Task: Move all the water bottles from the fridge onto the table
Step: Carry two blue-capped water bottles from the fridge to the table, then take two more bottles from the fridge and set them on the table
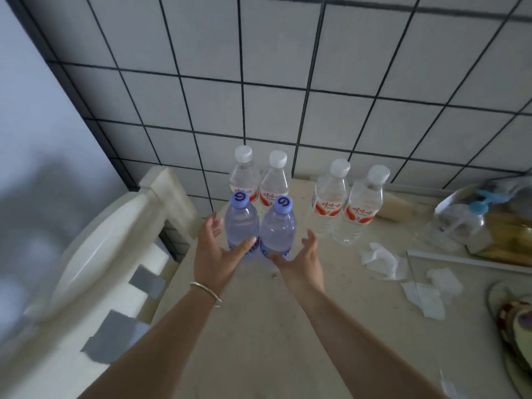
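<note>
We count six bottles upright on the beige table (259, 326) at frame centre: two purple-capped clear plastic bottles (260, 228) in front, four white-capped, red-labelled clear bottles (305, 194) behind. Left hand (214, 254) and right hand (299, 262) flank the purple pair, fingers spread, gripping nothing. The fridge is out of view; any remainder is unknown.

two purple-capped bottles (260, 226) upright, touching, before four white-capped red-labelled bottles (308, 194) on the table (259, 326)
</note>
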The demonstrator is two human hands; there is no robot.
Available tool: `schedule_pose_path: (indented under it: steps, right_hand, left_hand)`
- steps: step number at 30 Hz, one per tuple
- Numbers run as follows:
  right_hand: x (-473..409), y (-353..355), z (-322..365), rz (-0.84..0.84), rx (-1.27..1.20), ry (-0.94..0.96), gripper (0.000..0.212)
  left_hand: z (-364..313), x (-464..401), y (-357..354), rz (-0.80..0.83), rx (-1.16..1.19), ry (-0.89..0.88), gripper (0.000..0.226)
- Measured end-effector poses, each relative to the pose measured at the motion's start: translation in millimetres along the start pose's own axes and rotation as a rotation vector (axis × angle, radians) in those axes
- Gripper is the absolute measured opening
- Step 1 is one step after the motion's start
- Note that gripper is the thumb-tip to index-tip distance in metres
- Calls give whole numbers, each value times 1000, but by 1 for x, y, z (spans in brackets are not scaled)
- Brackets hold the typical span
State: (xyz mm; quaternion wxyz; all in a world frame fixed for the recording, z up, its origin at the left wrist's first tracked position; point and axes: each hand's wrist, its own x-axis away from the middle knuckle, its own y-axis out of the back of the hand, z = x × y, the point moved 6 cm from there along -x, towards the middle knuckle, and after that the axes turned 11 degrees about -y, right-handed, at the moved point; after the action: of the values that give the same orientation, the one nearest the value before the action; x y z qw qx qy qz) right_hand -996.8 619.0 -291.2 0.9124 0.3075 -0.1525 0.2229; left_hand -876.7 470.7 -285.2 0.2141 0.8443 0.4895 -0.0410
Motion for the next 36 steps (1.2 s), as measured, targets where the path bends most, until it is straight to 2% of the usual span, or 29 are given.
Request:
schedule_pose_path:
  steps: [4, 9, 12, 16, 19, 28, 36]
  right_hand:
    - [49, 37, 8, -76, 85, 50, 85]
    - [131, 91, 13, -107, 57, 178, 79]
    - [188, 117, -1, -103, 74, 249, 79]
    - [263, 147, -35, -54, 65, 331, 79]
    - [316, 162, -60, 4, 75, 371, 78]
    - [466, 166, -115, 139, 133, 471, 75]
    - [587, 109, -154, 274, 234, 561, 70]
  left_hand:
    - [-41, 21, 25, -71, -11, 39, 85]
    - [-108, 75, 59, -85, -44, -16, 74]
    - [-147, 127, 80, -106, -37, -62, 75]
    - [-192, 218, 107, -165, -52, -128, 58]
    - [-224, 292, 131, -220, -92, -157, 53]
    - [-272, 465, 200, -366, -157, -75, 51]
    - [-274, 572, 304, -454, -253, -49, 43]
